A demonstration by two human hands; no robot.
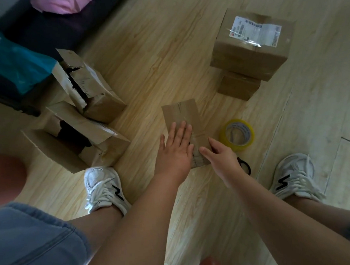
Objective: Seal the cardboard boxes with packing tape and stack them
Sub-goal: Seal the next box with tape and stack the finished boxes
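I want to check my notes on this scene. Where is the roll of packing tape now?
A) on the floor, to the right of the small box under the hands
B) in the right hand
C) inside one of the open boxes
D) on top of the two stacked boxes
A: the yellow tape roll lies flat on the wooden floor, just to the right of the small cardboard box.

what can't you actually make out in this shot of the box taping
Head view: near end of the small box is covered by the left hand and right hand, hiding the seam.
Scissors: only black handles show behind the right wrist.
Label on the stacked box: print too small.
Two open boxes: insides too dark.
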